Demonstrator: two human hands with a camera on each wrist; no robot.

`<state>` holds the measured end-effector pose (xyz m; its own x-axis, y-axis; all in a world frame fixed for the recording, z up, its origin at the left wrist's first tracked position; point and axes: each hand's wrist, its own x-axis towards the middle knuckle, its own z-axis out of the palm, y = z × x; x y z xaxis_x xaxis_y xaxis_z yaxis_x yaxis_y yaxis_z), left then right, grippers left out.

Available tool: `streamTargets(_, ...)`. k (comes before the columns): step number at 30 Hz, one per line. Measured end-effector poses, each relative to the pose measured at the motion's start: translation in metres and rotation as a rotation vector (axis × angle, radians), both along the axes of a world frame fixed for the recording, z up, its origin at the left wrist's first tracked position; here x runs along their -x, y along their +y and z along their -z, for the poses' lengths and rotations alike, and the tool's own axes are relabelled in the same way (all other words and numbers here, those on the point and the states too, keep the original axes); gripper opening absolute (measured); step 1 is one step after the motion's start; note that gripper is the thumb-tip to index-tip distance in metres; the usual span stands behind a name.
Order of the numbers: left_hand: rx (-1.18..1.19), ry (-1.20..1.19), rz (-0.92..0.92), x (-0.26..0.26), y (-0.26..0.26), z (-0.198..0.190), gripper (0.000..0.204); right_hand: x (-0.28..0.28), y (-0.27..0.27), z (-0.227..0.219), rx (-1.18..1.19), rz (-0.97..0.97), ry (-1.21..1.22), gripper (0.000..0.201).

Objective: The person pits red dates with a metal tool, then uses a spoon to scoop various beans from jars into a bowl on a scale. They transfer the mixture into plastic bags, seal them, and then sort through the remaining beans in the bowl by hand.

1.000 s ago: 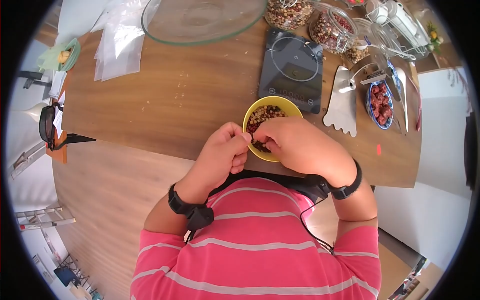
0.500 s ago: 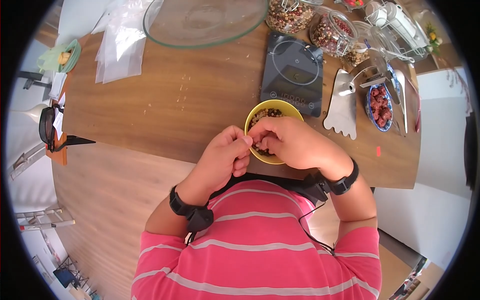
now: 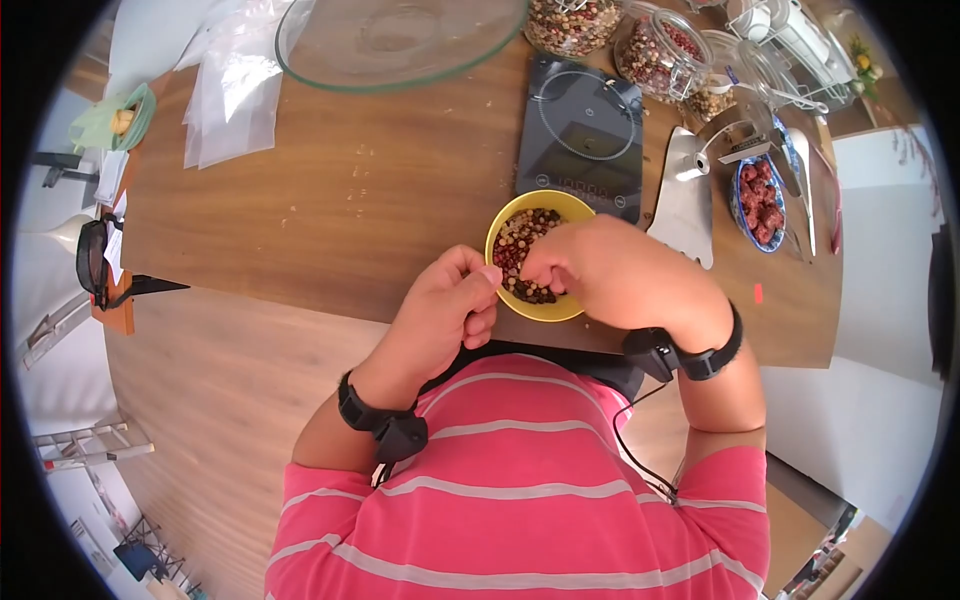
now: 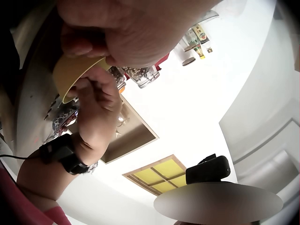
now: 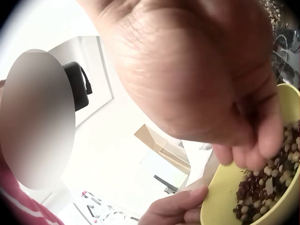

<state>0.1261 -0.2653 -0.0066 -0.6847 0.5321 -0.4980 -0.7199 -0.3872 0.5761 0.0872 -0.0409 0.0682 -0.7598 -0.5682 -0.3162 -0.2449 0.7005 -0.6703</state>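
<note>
A yellow bowl point(image 3: 572, 202) of mixed dried beans point(image 3: 512, 254), cream, dark red and brown, stands at the table's near edge. My left hand point(image 3: 452, 302) grips its left rim, thumb on top and the other fingers curled below. Over the bowl's right side is my right hand point(image 3: 630, 270), its fingers curled and pointing down. In the right wrist view the right fingertips point(image 5: 253, 161) are right at the beans point(image 5: 269, 180); I cannot tell whether they pinch any. From the left wrist view, the right hand point(image 4: 96, 112) reaches in over the bowl's rim point(image 4: 77, 79).
A black kitchen scale point(image 3: 580, 135) lies just beyond the bowl. Rightward are a metal scraper point(image 3: 683, 210) and a blue-and-white dish point(image 3: 738, 212) of dark red pieces. Glass jars point(image 3: 660, 58) stand at the back right, a large glass bowl point(image 3: 400, 82) at the back, plastic bags point(image 3: 235, 110) at the left.
My right hand shifts from the bowl's left and middle to its right side, exposing more beans. My left hand keeps its grip on the rim.
</note>
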Motion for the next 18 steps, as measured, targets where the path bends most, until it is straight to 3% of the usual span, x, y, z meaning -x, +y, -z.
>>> streamTargets(3,0.002,0.0,-0.002,-0.001,0.0,0.0,0.015,-0.003,-0.008,0.01,-0.128,-0.095,-0.041,0.024)
streamTargets(10,-0.004,0.0,-0.014,-0.001,0.0,0.0,0.014,-0.001,-0.019,0.01,-0.17,-0.151,-0.048,0.026)
streamTargets(12,-0.002,-0.003,-0.014,-0.001,0.001,0.0,0.014,0.002,-0.021,-0.002,-0.123,-0.085,-0.214,0.024)
streamTargets(18,-0.005,0.008,-0.016,-0.001,0.0,0.003,0.014,-0.006,-0.018,0.017,0.074,0.09,-0.134,0.018)
